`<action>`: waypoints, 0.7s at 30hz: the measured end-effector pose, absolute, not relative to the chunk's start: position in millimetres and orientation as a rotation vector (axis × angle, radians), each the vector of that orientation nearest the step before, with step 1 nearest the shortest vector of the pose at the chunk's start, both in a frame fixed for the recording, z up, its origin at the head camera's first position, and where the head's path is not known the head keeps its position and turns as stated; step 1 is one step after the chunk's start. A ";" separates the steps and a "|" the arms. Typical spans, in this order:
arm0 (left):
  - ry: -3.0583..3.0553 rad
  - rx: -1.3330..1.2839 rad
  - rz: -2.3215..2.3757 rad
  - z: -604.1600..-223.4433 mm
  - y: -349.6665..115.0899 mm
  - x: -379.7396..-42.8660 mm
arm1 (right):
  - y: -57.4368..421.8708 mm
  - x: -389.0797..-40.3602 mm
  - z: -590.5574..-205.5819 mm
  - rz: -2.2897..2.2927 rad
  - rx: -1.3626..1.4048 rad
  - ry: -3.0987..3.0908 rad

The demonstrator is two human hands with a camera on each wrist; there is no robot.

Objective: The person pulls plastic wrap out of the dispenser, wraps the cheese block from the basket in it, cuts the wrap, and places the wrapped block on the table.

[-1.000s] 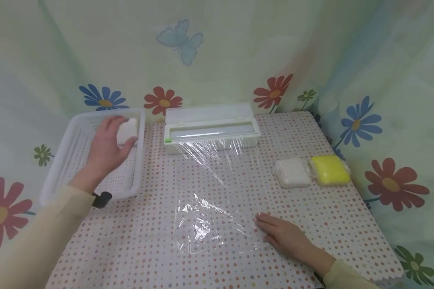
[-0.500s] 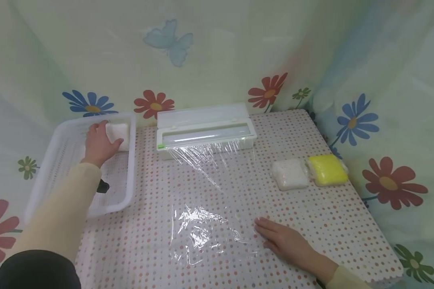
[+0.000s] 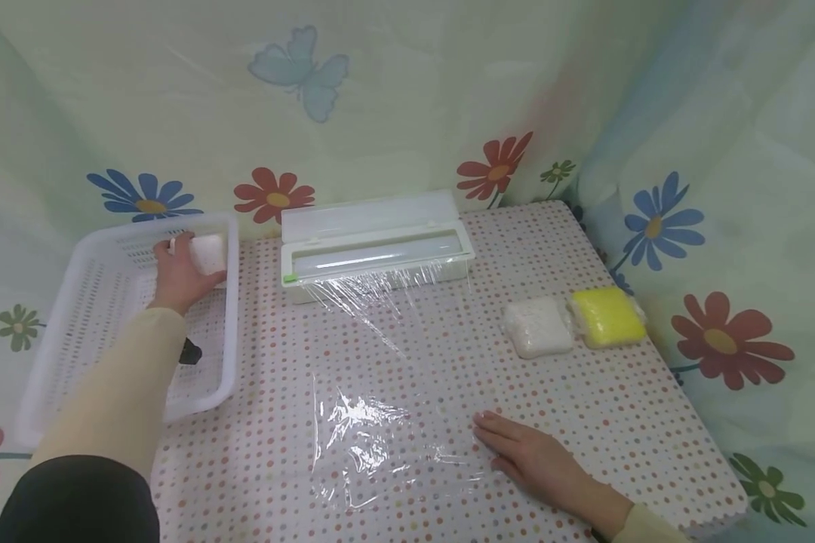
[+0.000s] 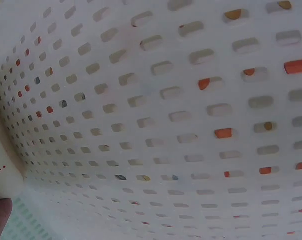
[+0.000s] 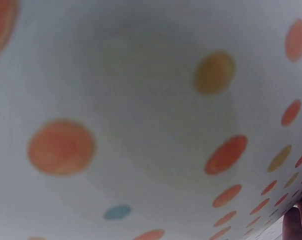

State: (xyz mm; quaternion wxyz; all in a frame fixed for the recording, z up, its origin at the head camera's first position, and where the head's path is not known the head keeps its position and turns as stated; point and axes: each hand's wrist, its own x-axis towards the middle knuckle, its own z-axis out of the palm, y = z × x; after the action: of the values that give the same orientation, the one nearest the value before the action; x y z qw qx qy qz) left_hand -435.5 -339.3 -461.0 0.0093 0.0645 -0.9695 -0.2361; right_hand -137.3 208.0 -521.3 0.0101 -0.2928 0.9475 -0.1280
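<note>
My left hand (image 3: 179,279) is inside the white plastic basket (image 3: 229,332) at the left. Its thumb and fingers grip a white, soft-edged block (image 3: 209,254) near the basket's far right corner. In the left wrist view the thumb (image 4: 0,217) lies against the edge of the block (image 4: 3,175), above the slotted basket floor. My right hand (image 3: 539,460) rests on the dotted table with straight fingers, by the right edge of a sheet of cling film (image 3: 367,422). The film runs from the open cling film box (image 3: 376,256) at the back.
On the right of the dotted table (image 3: 618,422) lie a white block wrapped in film (image 3: 538,326) and a yellow wrapped block (image 3: 607,317). A flowered curtain (image 3: 394,98) stands behind and beside the table. A black band (image 3: 75,501) circles the left sleeve.
The left arm has reached further forward into the basket, its hand staying at the white block. The view has swung slightly right. The right hand stays in place on the table.
</note>
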 end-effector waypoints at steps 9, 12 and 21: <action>-3.017 0.222 -0.754 -454.4 -335.3 -433.2 | 208.4 -135.5 -521.3 -0.418 -0.876 2.907; -3.010 0.221 -0.757 -447.1 -333.0 -431.3 | 209.3 -135.3 -521.2 -0.407 -0.858 2.900; -2.899 0.259 -0.772 -404.8 -341.6 -404.0 | 210.4 -134.0 -521.6 -0.404 -0.891 2.941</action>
State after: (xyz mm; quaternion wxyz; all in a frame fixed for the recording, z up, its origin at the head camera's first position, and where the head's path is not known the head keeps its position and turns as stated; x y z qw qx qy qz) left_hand -404.0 -341.6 -404.8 0.0653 0.0857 -0.9607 -0.2558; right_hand -134.0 210.4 -521.6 0.0212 -0.2875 0.9486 -0.1303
